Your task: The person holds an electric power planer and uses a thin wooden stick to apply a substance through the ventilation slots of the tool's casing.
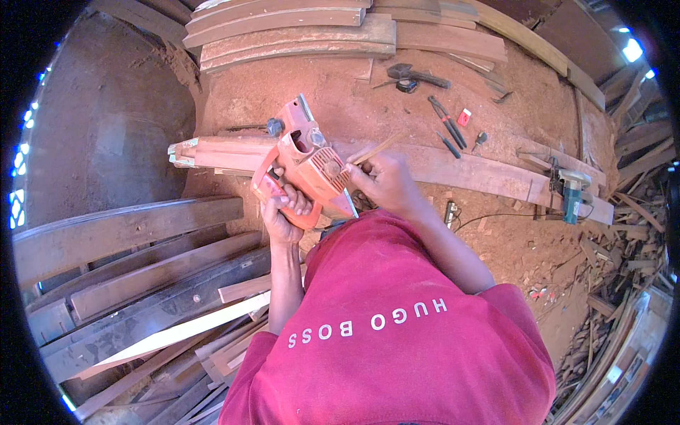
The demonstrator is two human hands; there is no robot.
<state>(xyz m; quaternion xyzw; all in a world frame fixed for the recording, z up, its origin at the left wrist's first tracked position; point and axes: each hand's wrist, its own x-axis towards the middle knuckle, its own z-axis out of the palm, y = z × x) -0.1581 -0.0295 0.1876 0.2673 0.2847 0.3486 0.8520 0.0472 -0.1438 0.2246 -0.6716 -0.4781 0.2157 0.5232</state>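
An orange electric planer [317, 167] is held up tilted in front of my chest, its vent slots and a dark opening facing up. My left hand [289, 205] is closed around its handle. Between the fingers of my right hand [388, 181] is a thin wooden stick [377, 147], pinched close to the vent slots. I cannot make out whether the stick's tip goes into a slot. A dark knob [275, 127] sticks out of the planer's far left end.
Beyond, a dusty bench holds a hammer [423, 76], pliers [448, 117] and stacked planks [297, 42]. A long board [467, 168] runs right to a teal power tool [572, 198]. Timber [163, 255] lies at left; wood scraps [637, 241] are heaped at right.
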